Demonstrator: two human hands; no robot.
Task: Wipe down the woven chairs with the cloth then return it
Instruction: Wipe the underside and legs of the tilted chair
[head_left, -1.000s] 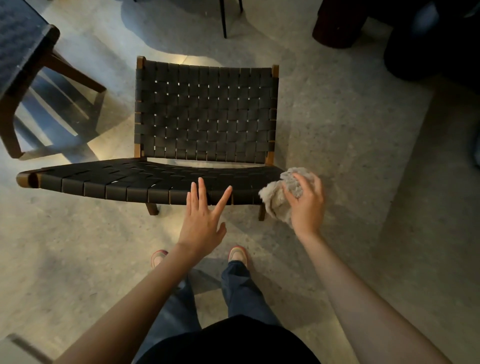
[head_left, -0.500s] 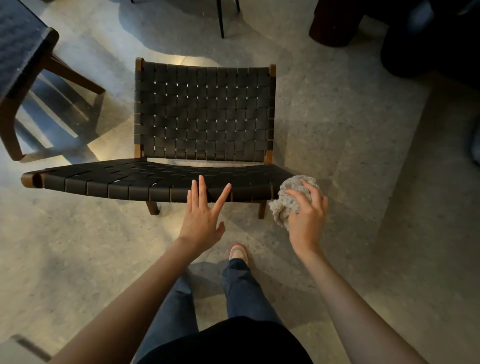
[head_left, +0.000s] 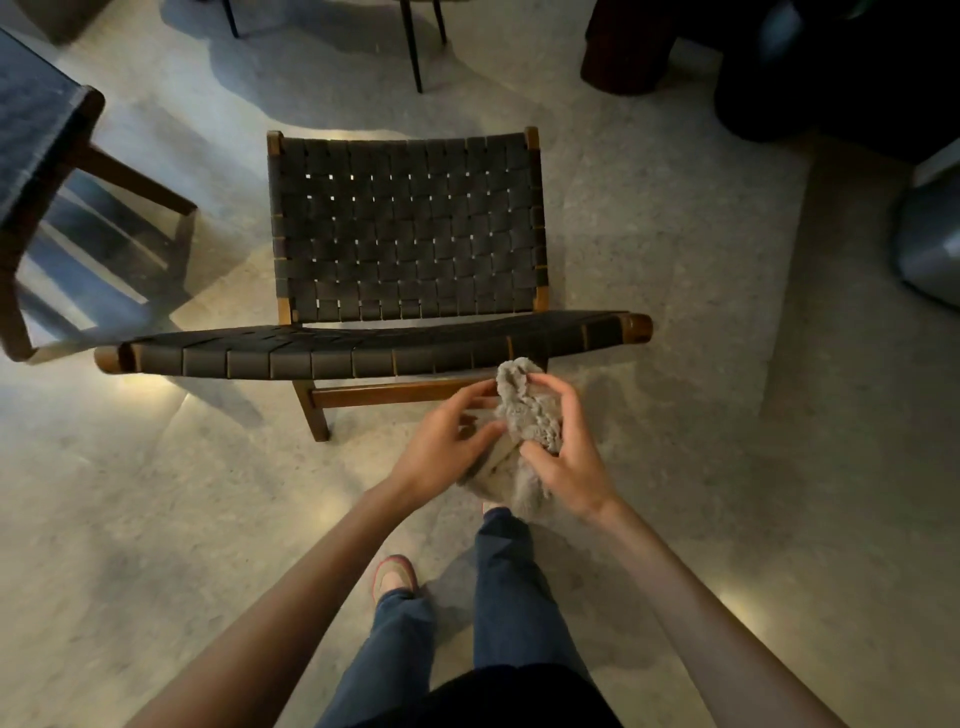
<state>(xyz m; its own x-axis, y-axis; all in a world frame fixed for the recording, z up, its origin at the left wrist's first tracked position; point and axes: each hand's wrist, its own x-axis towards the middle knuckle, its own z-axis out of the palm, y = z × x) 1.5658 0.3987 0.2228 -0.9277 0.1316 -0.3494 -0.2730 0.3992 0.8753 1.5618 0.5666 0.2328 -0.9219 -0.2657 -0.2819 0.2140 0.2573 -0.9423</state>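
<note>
Lounge or café, woven chair (head_left: 405, 234), polished floor (head_left: 649, 234)

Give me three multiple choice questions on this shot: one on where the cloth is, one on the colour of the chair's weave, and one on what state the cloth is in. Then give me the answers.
1. Where is the cloth?
A. Spread over the chair's backrest
B. Held by the left hand and the right hand in front of the woven chair
C. Lying on the floor

2. What colour is the chair's weave?
A. White
B. Red
C. Dark, near black

3. What state is the cloth in?
A. Bunched up
B. Laid out flat
C. Folded into a neat square

Answers:
1 B: fingers of both hands grip it on the near side of the chair.
2 C: the straps look dark against the brown wooden frame.
3 A: it sits crumpled in folds between the fingers.
</note>
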